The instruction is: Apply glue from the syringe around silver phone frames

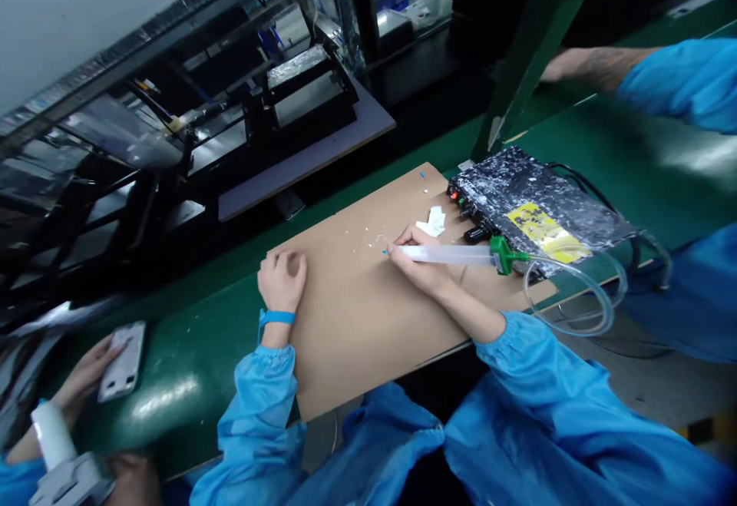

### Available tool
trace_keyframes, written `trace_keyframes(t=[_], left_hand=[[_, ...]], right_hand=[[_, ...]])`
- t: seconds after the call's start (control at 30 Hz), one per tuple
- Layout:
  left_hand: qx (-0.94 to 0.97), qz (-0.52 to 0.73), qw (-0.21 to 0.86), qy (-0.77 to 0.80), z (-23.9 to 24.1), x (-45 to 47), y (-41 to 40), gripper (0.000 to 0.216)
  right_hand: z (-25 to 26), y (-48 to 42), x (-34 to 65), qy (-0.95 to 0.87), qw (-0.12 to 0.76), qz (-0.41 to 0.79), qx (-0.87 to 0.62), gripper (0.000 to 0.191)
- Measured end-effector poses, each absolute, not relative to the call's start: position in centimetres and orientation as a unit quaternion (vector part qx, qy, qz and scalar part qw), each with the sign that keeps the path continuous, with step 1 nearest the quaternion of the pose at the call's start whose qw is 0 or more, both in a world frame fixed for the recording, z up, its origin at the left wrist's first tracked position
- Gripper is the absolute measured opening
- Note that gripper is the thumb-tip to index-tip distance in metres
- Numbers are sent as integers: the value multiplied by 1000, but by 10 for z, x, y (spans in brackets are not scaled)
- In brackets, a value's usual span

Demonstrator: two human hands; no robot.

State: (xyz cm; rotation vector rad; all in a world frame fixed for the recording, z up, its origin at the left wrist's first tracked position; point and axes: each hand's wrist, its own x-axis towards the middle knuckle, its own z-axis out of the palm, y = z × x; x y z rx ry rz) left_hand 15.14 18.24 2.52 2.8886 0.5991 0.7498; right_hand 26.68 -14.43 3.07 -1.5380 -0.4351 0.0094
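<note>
Right hand (421, 262): grip closed around the translucent syringe (461, 255) over the cardboard sheet (351, 329). Left hand (281, 283): grip loosely open, resting at the sheet's far left corner.

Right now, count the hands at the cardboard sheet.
2: the left hand at the left edge of the cardboard sheet; the right hand over it, holding the syringe. None seems hidden.
</note>
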Motion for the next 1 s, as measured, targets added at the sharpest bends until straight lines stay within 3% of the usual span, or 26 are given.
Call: trace_keyframes(t=[0.23,0.37,0.5,0.6,0.73,1.0], left_hand=[[891,272,-31,363,26,105,266,53],[866,258,-58,424,25,74,304,75],[818,224,-12,529,24,69,335,108],[770,185,47,609,27,79,355,121],[746,167,78,640,37,94,375,113],[755,222,93,610,49,99,373,76]], right_hand=[[33,-150,276,-146,692,-71,-703,35],[31,-147,275,-168,683,-72,-707,33],[29,-145,272,-172,681,-64,-709,33],[29,-145,273,-167,678,-66,-713,34],[29,-156,277,-130,648,-102,-744,32],[27,-204,273,-48,571,-142,-807,26]])
